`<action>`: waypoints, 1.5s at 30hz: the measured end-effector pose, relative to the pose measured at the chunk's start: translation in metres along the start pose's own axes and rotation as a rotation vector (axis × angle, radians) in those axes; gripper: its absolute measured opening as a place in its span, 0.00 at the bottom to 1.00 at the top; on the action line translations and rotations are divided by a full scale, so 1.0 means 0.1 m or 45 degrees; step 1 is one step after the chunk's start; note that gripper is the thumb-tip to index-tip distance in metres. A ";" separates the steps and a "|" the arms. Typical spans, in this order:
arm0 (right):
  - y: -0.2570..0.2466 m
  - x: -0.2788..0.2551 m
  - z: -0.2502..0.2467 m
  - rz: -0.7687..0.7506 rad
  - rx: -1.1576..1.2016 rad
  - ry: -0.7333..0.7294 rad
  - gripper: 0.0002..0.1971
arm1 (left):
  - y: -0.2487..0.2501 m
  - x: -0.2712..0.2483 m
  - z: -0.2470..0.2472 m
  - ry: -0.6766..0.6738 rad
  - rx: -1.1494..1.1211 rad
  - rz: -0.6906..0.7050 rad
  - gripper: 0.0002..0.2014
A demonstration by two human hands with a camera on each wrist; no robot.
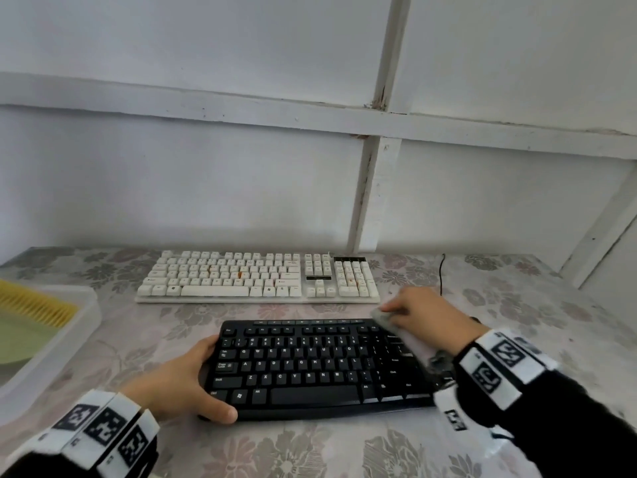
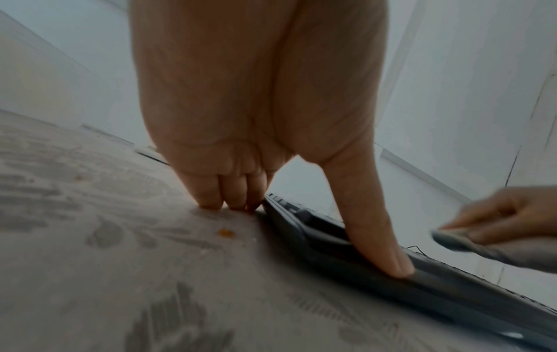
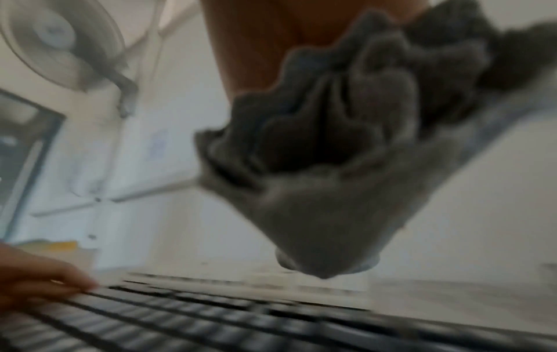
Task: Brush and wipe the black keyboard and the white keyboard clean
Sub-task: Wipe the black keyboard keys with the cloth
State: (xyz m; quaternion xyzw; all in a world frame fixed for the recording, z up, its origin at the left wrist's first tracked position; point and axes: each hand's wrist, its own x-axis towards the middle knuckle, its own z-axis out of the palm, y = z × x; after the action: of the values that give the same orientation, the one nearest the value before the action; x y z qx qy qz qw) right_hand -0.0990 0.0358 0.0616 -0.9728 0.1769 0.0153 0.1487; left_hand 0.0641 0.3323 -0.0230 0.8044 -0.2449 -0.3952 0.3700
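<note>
Black keyboard: the black keyboard [image 1: 310, 367] lies flat on the worktop [image 1: 310, 450] nearest the person, its long side running left to right.
White keyboard: the white keyboard [image 1: 256, 276] lies farther back, near the wall and parallel to the black one, with a strip of flowered cloth between them; a few small orange specks sit among its keys.
Left hand: the left hand [image 1: 179, 381] grips the left end of the black keyboard, thumb laid along the front edge, fingers [image 2: 211, 190] curled down at the far left corner with their tips on the worktop just beside the casing.
Right hand: the right hand [image 1: 427, 315] is over the right end of the black keyboard, its fingers closed around a grey cloth [image 1: 389, 320]; the right wrist view shows the cloth bunched in folds under the palm, its lowest fold close above the keys, though blur hides whether it touches them.
Container: a clear plastic tray [image 1: 51, 339] stands at the left edge of the worktop, well apart from both keyboards.
Tray contents: a brush with yellow bristles [image 1: 38, 305] lies at the far end of the tray, and a pale green item [image 1: 20, 343], partly cut off by the frame, lies nearer; what it is cannot be told.
Crumb: an orange crumb [image 2: 224, 232] lies on the worktop just left of the black keyboard.
Cable: a thin black cable [image 1: 442, 274] runs along the worktop to the right of the white keyboard.
</note>
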 end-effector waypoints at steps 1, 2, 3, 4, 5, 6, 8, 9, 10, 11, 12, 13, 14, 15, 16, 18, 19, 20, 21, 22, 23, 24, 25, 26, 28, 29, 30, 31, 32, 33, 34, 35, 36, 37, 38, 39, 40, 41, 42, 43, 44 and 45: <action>-0.23 0.05 0.06 -0.073 0.046 -0.028 0.14 | 0.00 0.00 0.00 0.001 0.008 -0.002 0.74; -0.45 0.10 0.12 -0.149 0.080 -0.063 0.14 | 0.00 -0.01 -0.01 0.002 0.020 -0.009 0.73; -0.68 0.16 0.19 -0.229 0.099 -0.102 0.14 | 0.00 -0.01 -0.01 0.008 0.033 -0.018 0.73; -0.90 0.20 0.26 -0.307 0.103 -0.145 0.14 | 0.01 -0.01 -0.02 0.015 0.049 -0.026 0.72; -1.10 0.25 0.34 -0.377 0.083 -0.176 0.14 | 0.02 -0.03 -0.02 0.022 0.071 -0.029 0.71; -1.29 0.30 0.43 -0.436 0.045 -0.193 0.13 | 0.04 -0.03 -0.02 0.030 0.089 -0.029 0.68; -1.58 0.41 0.60 -0.529 -0.050 -0.206 0.14 | 0.08 -0.03 -0.02 0.026 0.101 -0.028 0.59; -1.68 0.45 0.68 -0.551 -0.089 -0.213 0.14 | 0.11 -0.04 -0.02 0.022 0.111 -0.041 0.56; -1.76 0.47 0.75 -0.553 -0.120 -0.221 0.14 | 0.12 -0.04 -0.01 0.026 0.131 -0.057 0.55; -1.80 0.49 0.80 -0.541 -0.153 -0.231 0.13 | 0.12 -0.04 -0.01 0.039 0.154 -0.071 0.54; -1.82 0.50 0.85 -0.520 -0.177 -0.238 0.13 | 0.12 -0.04 -0.01 0.050 0.159 -0.071 0.55; -1.82 0.50 0.88 -0.493 -0.185 -0.235 0.14 | 0.11 -0.04 -0.01 0.058 0.154 -0.058 0.57; -1.79 0.50 0.89 -0.471 -0.187 -0.221 0.14 | 0.10 -0.04 -0.01 0.063 0.141 -0.031 0.57; -1.76 0.50 0.89 -0.452 -0.191 -0.206 0.14 | 0.09 -0.04 0.00 0.065 0.134 -0.011 0.57; -1.71 0.48 0.89 -0.439 -0.193 -0.201 0.14 | 0.07 -0.04 -0.01 0.062 0.134 0.003 0.57; -1.60 0.45 0.84 -0.416 -0.203 -0.218 0.13 | 0.04 -0.03 -0.01 0.053 0.107 0.027 0.59; -1.52 0.44 0.82 -0.396 -0.203 -0.226 0.12 | 0.02 -0.02 -0.02 0.049 0.088 0.035 0.60; -1.44 0.43 0.79 -0.362 -0.187 -0.232 0.13 | 0.01 -0.02 -0.02 0.043 0.082 0.044 0.61; -1.35 0.42 0.77 -0.336 -0.170 -0.232 0.15 | 0.00 -0.02 -0.02 0.035 0.088 0.048 0.61; -1.26 0.41 0.75 -0.318 -0.171 -0.233 0.17 | 0.00 -0.02 -0.02 0.025 0.090 0.050 0.62; -1.16 0.39 0.73 -0.313 -0.191 -0.222 0.18 | -0.01 -0.02 -0.02 0.019 0.087 0.050 0.62; -1.08 0.36 0.71 -0.308 -0.216 -0.215 0.18 | -0.01 -0.02 -0.02 0.017 0.077 0.055 0.62; -0.99 0.33 0.68 -0.308 -0.236 -0.205 0.18 | -0.01 -0.03 -0.02 0.016 0.071 0.058 0.62; -0.92 0.30 0.66 -0.282 -0.250 -0.196 0.18 | -0.02 -0.03 -0.01 0.015 0.067 0.063 0.61; -0.79 0.27 0.60 -0.199 -0.269 -0.174 0.18 | -0.02 -0.02 -0.01 0.024 0.065 0.067 0.59; -0.76 0.25 0.56 -0.167 -0.278 -0.185 0.18 | -0.02 -0.03 -0.01 0.030 0.065 0.066 0.58; -0.76 0.25 0.52 -0.128 -0.278 -0.219 0.17 | -0.01 -0.03 -0.01 0.036 0.063 0.069 0.58; -0.78 0.25 0.47 -0.112 -0.273 -0.245 0.17 | -0.01 -0.03 -0.01 0.037 0.062 0.072 0.58; -0.85 0.25 0.42 -0.109 -0.262 -0.259 0.17 | -0.01 -0.03 -0.01 0.035 0.066 0.076 0.59; -0.93 0.27 0.41 -0.146 -0.233 -0.257 0.16 | -0.01 -0.03 -0.01 0.033 0.072 0.077 0.60; -1.03 0.30 0.42 -0.199 -0.185 -0.256 0.14 | -0.01 -0.03 -0.01 0.030 0.076 0.072 0.60; -1.16 0.32 0.45 -0.249 -0.136 -0.254 0.13 | -0.01 -0.02 -0.02 0.031 0.076 0.069 0.61; -1.31 0.36 0.52 -0.294 -0.102 -0.259 0.13 | -0.02 -0.02 -0.02 0.034 0.075 0.067 0.61; -1.46 0.39 0.60 -0.348 -0.076 -0.269 0.14 | -0.02 -0.01 -0.01 0.041 0.077 0.070 0.62; -1.58 0.43 0.69 -0.391 -0.079 -0.284 0.14 | -0.02 -0.01 -0.01 0.049 0.084 0.072 0.62; -1.69 0.46 0.77 -0.410 -0.092 -0.282 0.14 | -0.01 0.00 -0.01 0.057 0.090 0.071 0.62; -1.76 0.48 0.82 -0.407 -0.109 -0.267 0.14 | 0.00 0.00 0.00 0.066 0.090 0.064 0.60; -1.80 0.49 0.86 -0.388 -0.116 -0.256 0.13 | 0.00 0.00 0.00 0.074 0.084 0.057 0.59; -1.81 0.48 0.88 -0.381 -0.114 -0.246 0.12 | 0.00 0.00 0.00 0.079 0.068 0.056 0.58; -1.78 0.47 0.88 -0.373 -0.110 -0.239 0.11 | -0.01 0.00 0.00 0.078 0.047 0.062 0.59; -1.72 0.45 0.88 -0.369 -0.120 -0.236 0.10 | -0.02 0.00 0.00 0.071 0.025 0.069 0.59; -1.63 0.43 0.87 -0.354 -0.143 -0.233 0.12 | -0.03 0.00 0.00 0.067 0.005 0.081 0.60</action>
State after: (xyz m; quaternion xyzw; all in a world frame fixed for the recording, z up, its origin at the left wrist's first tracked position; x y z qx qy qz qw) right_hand 0.0003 0.1924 0.0216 -0.9892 0.0253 0.0930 0.1104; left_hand 0.0645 0.3346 -0.0255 0.8069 -0.2612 -0.3616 0.3872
